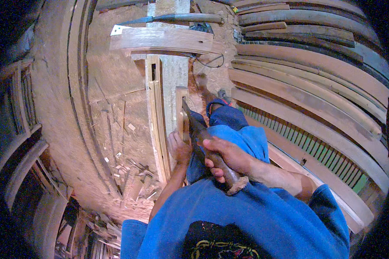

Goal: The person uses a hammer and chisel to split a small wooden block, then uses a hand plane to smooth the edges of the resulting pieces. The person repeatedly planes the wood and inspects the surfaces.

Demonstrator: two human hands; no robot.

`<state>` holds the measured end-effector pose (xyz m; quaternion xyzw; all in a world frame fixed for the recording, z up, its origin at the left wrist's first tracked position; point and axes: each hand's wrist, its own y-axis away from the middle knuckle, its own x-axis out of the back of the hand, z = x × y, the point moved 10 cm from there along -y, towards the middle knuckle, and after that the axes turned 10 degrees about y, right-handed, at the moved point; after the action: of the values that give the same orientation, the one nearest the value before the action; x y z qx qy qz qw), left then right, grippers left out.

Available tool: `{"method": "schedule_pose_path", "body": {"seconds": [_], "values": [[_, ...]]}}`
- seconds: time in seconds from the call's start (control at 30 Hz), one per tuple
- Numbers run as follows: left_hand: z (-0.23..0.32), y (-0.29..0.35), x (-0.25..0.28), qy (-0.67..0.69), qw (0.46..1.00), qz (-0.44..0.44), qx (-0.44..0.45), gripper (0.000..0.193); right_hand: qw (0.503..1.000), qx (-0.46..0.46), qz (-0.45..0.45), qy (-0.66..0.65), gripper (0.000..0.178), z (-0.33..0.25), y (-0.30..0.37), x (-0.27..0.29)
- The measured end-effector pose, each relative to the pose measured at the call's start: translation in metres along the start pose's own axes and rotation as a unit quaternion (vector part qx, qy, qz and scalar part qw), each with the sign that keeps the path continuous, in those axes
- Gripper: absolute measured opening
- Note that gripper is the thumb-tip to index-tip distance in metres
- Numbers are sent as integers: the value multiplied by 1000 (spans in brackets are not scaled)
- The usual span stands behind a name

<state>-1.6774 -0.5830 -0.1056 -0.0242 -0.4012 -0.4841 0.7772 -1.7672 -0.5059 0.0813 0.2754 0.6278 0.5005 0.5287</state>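
Observation:
My right hand [229, 157] is wrapped round the thick wooden handle of a large chisel [197, 129]. The handle's butt end, frayed and pale, sticks out below my fist near my blue shirt. Its narrow blade slants up and left, with the tip at a slot in the upper part of a short wooden piece [180, 116]. Whether the tip is inside the slot is hard to tell. My left hand [178, 146] grips the lower end of this piece, fingers partly hidden. Just left of it runs a long, narrow timber [156, 112] with a dark slot near its far end.
A pale beam [170, 71] lies under the work. Across its far part rest a wide board [164, 39] and a long bluish tool or bar [181, 17]. Stacked planks [307, 82] fill the right side. Wood scraps [136, 179] litter the floor at left; long boards [75, 86] stand beyond.

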Motion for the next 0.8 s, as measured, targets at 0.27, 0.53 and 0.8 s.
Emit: {"method": "schedule_pose_path", "body": {"seconds": [0.27, 0.53, 0.8], "values": [[0, 6, -4, -69, 997, 11, -38, 40, 997, -60, 41, -28, 31, -6, -1, 3], [-12, 6, -13, -34, 999, -14, -17, 38, 999, -38, 25, 21, 26, -24, 5, 6], [-27, 19, -31, -73, 997, -37, -4, 55, 996, -50, 7, 74, 18, -52, 14, -4]]}}
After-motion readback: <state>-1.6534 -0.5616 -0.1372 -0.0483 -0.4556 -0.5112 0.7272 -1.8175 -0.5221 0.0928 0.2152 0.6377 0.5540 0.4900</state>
